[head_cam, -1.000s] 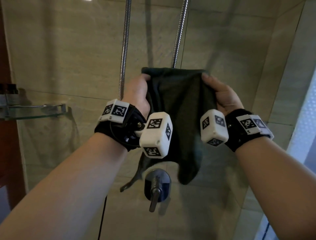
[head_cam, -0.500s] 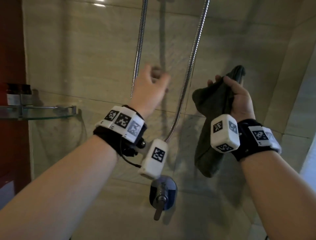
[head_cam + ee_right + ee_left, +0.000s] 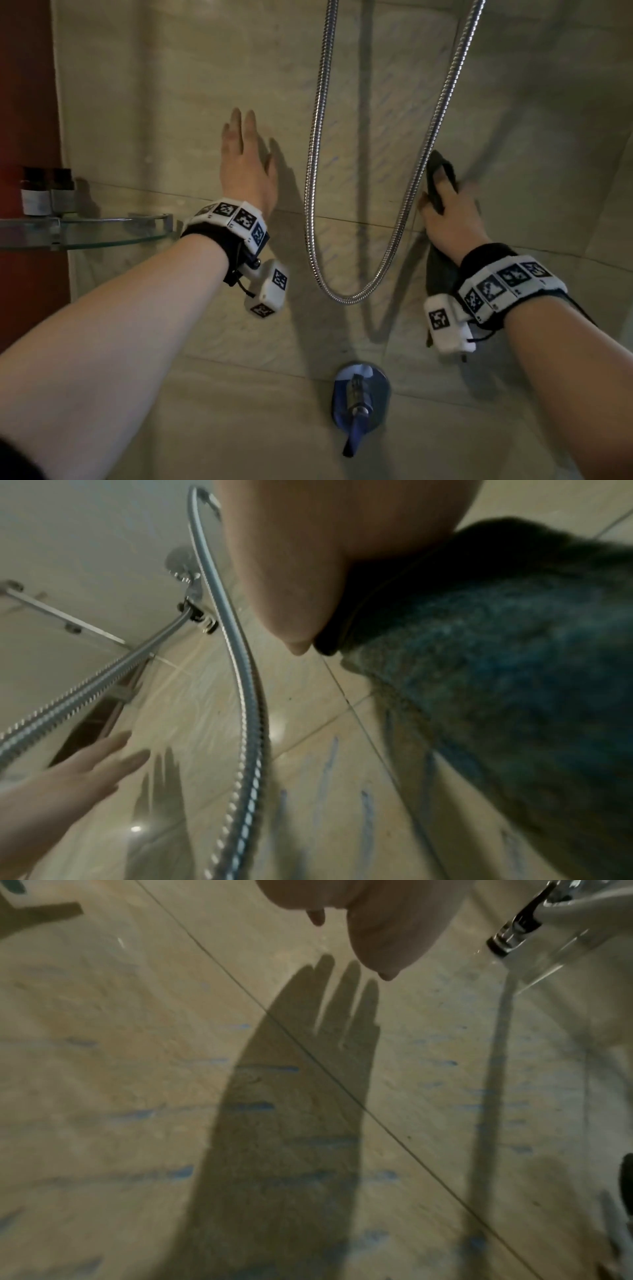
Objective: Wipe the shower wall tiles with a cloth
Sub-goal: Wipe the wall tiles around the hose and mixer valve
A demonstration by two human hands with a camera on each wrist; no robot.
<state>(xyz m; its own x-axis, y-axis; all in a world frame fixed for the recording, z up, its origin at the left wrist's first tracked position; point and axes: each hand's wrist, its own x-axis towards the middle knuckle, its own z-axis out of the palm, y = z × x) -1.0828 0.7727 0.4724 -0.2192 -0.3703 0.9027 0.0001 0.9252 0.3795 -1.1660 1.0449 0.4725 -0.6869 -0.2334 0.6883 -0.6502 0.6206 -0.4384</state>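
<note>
The beige, faintly veined stone wall tiles (image 3: 212,85) fill the view, smooth and matt, divided by thin dark grout lines and streaked with short blue marks. A ribbed chrome shower hose (image 3: 317,144) hangs in a long loop in front of them, its bottom bend above the round chrome mixer valve (image 3: 361,394) with its lever pointing down. At the wall's left edge a clear curved glass shelf (image 3: 102,233) carries two small dark bottles (image 3: 46,192) with pale labels. The dark green, nubbly terry cloth (image 3: 440,274) lies bunched under the right hand (image 3: 448,219), just right of the hose; its long axis runs up and down the wall, a folded tip poking above the fingertips and the rest trailing below the wrist. The right hand's fingers curl over the cloth, gripping it against the tile. The left hand (image 3: 248,164), left of the hose, holds nothing, its fingers straight and close together, pointing up along the tile.
</note>
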